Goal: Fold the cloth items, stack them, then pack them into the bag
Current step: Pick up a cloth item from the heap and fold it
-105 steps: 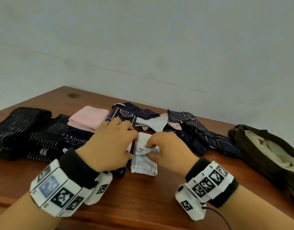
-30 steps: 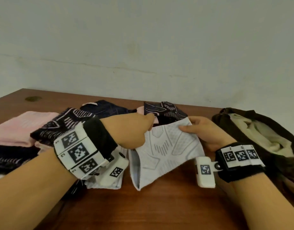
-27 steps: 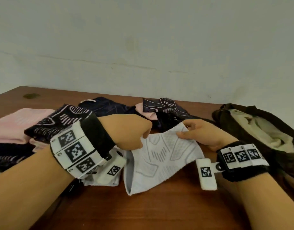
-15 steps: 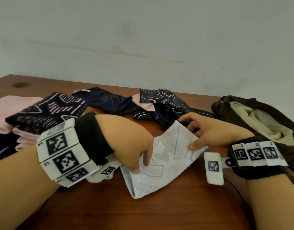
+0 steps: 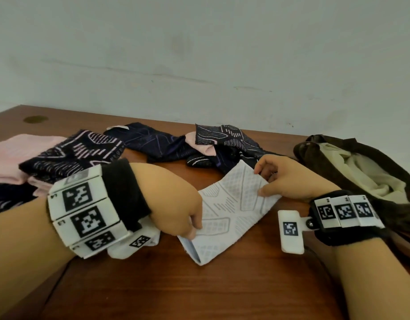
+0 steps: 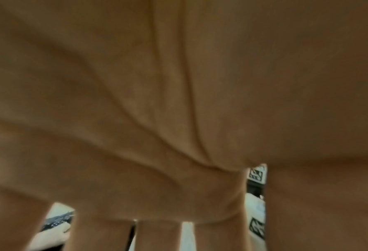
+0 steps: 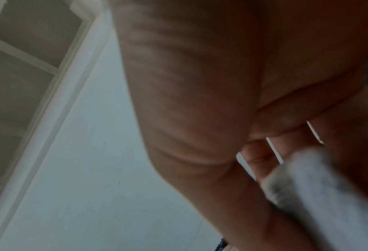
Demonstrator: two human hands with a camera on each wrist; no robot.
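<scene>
A white cloth (image 5: 231,211) with a grey pattern lies slanted on the brown table (image 5: 222,292), in front of me. My left hand (image 5: 194,227) curls down over its near left edge and pinches it. My right hand (image 5: 261,181) pinches the far right corner, thumb on top and fingers behind. In the right wrist view the white cloth (image 7: 320,186) shows blurred between thumb and fingers. The left wrist view is almost all palm. The dark brown bag (image 5: 365,162) with a cream lining lies open at the right.
Folded items are stacked at the left: a pink cloth (image 5: 12,155) and a dark patterned cloth (image 5: 72,153). Loose dark patterned cloths (image 5: 222,144) lie in a heap behind the white one. A wall stands right behind the table.
The white cloth, held up between both hands a second ago, has come down onto the table. My left hand slid to its near left edge; my right hand kept the far corner.
</scene>
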